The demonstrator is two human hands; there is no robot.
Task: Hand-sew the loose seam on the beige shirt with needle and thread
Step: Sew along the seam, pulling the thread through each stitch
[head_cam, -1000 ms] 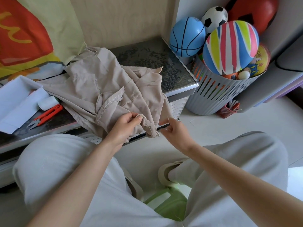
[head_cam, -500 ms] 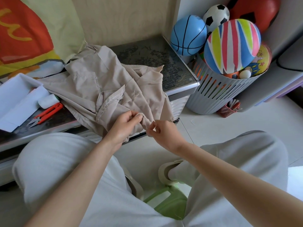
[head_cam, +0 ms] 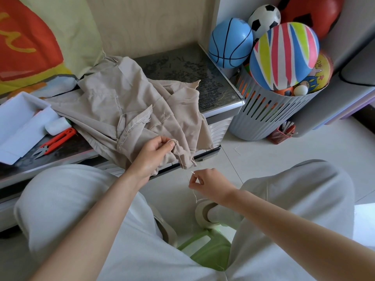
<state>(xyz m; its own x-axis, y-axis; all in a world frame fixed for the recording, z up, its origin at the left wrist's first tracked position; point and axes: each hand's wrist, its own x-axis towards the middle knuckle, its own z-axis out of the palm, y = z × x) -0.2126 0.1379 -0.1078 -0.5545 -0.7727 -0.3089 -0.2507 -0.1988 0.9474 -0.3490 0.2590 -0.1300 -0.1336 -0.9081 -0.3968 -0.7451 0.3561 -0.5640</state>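
Note:
The beige shirt lies crumpled on the dark table top, one part hanging over the front edge. My left hand pinches a fold of that hanging part. Below and to the right of it, my right hand pinches the needle, held clear of the cloth. A pale thread runs from the pinched fold down to the needle, and a loose end trails below my right hand.
Orange thread snips, a white spool and a white box lie at the table's left. A grey slotted basket full of balls stands right of the table. My knees and a green stool are below.
My right hand was at the cloth half a second ago. It has moved down and away, drawing the needle and thread out of the fold. My left hand kept its hold.

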